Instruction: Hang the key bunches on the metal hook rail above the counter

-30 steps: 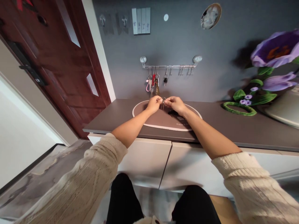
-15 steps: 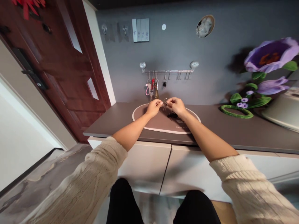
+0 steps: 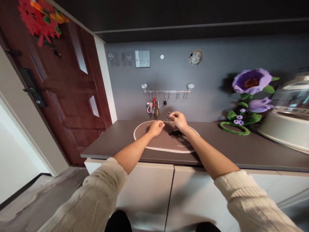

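Observation:
My right hand [image 3: 179, 120] pinches a key ring [image 3: 168, 114], from which small keys hang above the brown mat [image 3: 154, 145]. Left of them and slightly lower, my left hand [image 3: 156, 128] is closed, apart from the ring. Whatever its fingertips hold, if anything, is too small to make out. Below my right hand, a dark bunch that looks like keys [image 3: 177, 132] lies on the mat, partly hidden by the wrist. Several key sets [image 3: 154, 108] and a small black item [image 3: 165, 103] hang from the clear hook rail [image 3: 169, 91] on the wall behind.
The mat lies on a dark countertop [image 3: 224, 151] above white cabinet doors [image 3: 145, 190]. A purple fabric flower [image 3: 252, 80] stands at the right, beside a white domed object [image 3: 285, 129]. A red-brown door [image 3: 62, 83] is on the left, and a dark shelf [image 3: 181, 16] overhangs.
My left hand has drawn away from the key ring, down and left, while my right hand keeps hold of it. The view has tilted up, showing the shelf above.

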`<state>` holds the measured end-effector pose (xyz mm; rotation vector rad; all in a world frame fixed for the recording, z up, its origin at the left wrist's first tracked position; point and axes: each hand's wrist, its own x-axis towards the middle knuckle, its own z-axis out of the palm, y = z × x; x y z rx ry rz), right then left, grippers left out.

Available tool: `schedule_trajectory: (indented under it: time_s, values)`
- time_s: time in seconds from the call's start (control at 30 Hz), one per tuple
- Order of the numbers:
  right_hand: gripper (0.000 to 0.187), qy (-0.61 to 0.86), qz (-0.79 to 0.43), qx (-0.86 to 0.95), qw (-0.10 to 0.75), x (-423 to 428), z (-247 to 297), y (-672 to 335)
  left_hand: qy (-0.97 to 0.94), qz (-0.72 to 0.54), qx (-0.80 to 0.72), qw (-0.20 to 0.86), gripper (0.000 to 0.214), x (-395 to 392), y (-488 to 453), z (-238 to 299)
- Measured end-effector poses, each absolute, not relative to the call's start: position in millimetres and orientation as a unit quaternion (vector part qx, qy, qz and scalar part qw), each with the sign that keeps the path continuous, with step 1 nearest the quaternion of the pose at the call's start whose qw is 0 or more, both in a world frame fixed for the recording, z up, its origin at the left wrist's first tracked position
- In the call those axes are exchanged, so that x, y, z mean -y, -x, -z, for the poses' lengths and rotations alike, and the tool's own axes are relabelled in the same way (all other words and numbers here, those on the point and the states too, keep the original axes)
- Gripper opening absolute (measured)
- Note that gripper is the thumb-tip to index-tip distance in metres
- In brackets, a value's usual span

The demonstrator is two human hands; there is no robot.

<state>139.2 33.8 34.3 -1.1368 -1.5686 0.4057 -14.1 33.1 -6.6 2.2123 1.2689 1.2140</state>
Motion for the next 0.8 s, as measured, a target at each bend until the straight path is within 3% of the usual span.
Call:
schedule_trajectory:
  time_s: [0.8]
  values:
    - [0.013,0.521,-0.189,0.574,0.602,-98.4,-109.0,-134.0,-0.76,-0.396,-0.484,0.175,0.014,-41.0,9.6,10.6]
